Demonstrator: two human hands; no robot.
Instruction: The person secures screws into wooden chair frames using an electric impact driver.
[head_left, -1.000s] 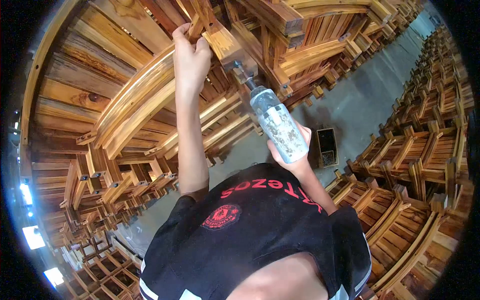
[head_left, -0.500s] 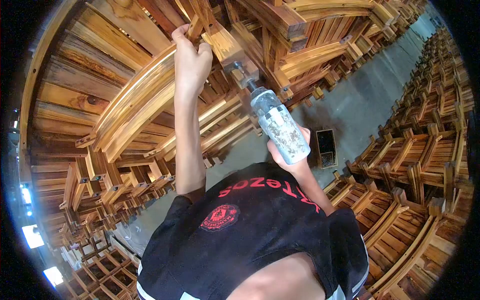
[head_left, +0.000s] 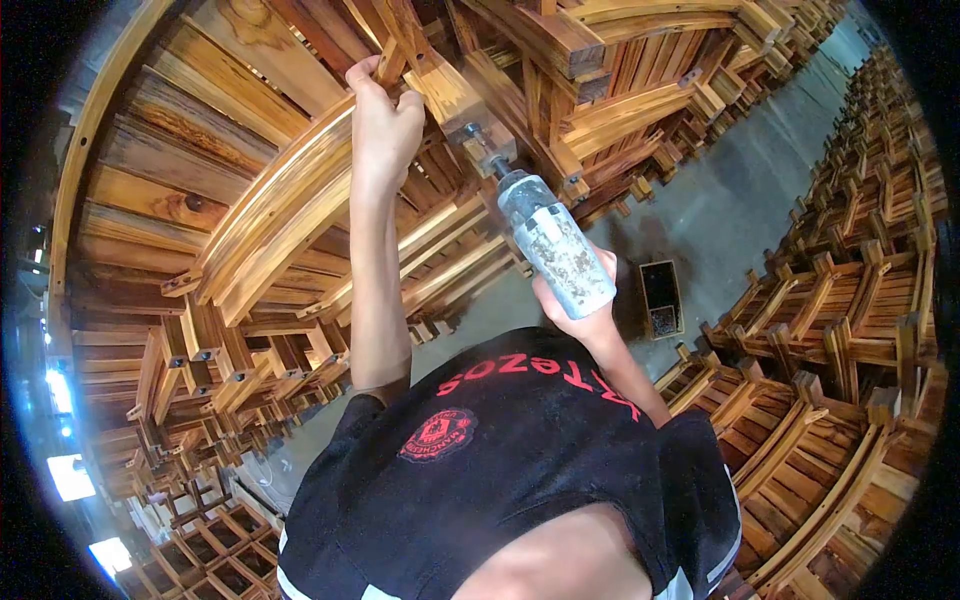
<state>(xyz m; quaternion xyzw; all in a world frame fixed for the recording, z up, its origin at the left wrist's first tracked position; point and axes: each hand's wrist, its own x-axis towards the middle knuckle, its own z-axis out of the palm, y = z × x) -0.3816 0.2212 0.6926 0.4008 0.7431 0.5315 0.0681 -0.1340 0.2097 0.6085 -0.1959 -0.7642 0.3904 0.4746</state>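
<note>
My right hand point(head_left: 585, 312) is closed round the handle of a worn, paint-flecked cordless impact driver point(head_left: 560, 255). The driver's nose points up and left, and its socket meets a wooden leg point(head_left: 490, 150) at a bolt. Another bolt head point(head_left: 472, 130) shows on that same leg, close by. Higher up, my left hand point(head_left: 385, 125) grips a short wooden bar point(head_left: 392, 62) on the chair frame, fingers curled behind it. Beside this hand runs a curved wooden rail point(head_left: 275, 190) below a slatted panel point(head_left: 190, 130).
Stacked wooden chair frames line the right side point(head_left: 840, 330) and the lower left point(head_left: 215, 370). On the grey concrete floor point(head_left: 720, 200) stands an open box point(head_left: 661, 300) with small dark parts in its compartments. More frames fill the upper right point(head_left: 640, 120).
The view has shifted slightly. The driver has tipped a little while its tip stays at the leg. My left hand keeps its hold on the wooden bar.
</note>
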